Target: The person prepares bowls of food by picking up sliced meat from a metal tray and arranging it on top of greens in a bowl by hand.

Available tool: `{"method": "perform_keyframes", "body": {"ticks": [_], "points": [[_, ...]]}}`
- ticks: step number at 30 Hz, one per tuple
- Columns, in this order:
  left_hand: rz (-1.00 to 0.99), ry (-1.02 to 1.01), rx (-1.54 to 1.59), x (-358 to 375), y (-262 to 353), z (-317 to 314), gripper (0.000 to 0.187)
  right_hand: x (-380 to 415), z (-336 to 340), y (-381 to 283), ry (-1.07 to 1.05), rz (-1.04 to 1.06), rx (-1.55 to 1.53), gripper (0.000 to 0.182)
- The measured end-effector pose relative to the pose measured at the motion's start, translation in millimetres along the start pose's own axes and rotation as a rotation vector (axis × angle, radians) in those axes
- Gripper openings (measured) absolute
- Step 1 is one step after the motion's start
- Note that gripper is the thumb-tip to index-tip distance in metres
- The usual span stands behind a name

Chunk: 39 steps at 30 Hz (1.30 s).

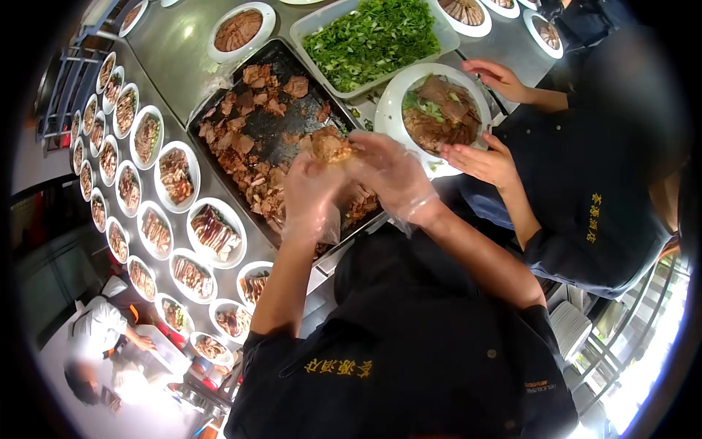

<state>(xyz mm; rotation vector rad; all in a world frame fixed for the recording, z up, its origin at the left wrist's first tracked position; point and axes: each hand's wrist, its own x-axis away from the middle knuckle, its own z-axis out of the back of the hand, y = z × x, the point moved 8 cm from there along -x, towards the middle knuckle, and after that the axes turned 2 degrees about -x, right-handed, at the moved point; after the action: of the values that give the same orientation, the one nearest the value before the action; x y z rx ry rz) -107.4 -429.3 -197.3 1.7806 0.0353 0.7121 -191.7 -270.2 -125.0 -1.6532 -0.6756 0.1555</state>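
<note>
My left hand (pixel 313 192) and my right hand (pixel 389 172), both in clear plastic gloves, are raised over a black tray (pixel 289 91). Between them they hold a clump of brown meat pieces (pixel 330 146), fingers curled round it from both sides. Loose chunks of cooked meat (pixel 232 150) lie in the tray, thickest along its left side and near end. To the right of my right hand is a white bowl (pixel 389 110) filled with sliced meat and some chopped greens. A co-worker's two bare hands are at that bowl's right side.
A clear plastic tub (pixel 303 35) of chopped greens stands beyond the tray. Many white plates of sliced meat, such as a near plate (pixel 217 233), cover the steel counter (pixel 172 62) at left. A co-worker (pixel 599 168) stands close on my right; another person is at lower left.
</note>
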Motion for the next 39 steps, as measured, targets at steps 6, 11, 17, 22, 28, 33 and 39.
{"method": "perform_keyframes", "body": {"ticks": [6,11,17,22,28,33,39], "points": [[-0.308,-0.128,-0.151,15.0,47.2,-23.5,0.088,-1.1,-4.7,-32.7,-0.106,0.456,0.532,0.034],[-0.411,-0.053,-0.195,0.3,45.0,-12.0,0.034,-2.0,8.9,-36.1,-0.067,0.219,0.646,0.034],[-0.28,0.117,0.021,-12.8,48.3,11.2,0.019,-4.1,25.4,-26.6,0.033,0.072,0.429,0.035],[-0.577,0.178,-0.8,-3.4,102.2,8.8,0.04,-13.7,24.2,-25.1,-0.031,-0.059,0.055,0.028],[-0.067,-0.264,0.132,4.5,71.6,-41.5,0.037,-20.0,7.7,-28.5,0.088,0.179,-0.147,0.033],[-0.24,-0.082,0.012,9.5,93.1,-44.8,0.044,-6.3,8.1,-46.7,0.258,0.328,0.148,0.036],[-0.586,-0.038,-0.185,23.0,120.9,-62.8,0.053,7.1,12.7,-53.4,0.409,0.474,-0.046,0.026]]}}
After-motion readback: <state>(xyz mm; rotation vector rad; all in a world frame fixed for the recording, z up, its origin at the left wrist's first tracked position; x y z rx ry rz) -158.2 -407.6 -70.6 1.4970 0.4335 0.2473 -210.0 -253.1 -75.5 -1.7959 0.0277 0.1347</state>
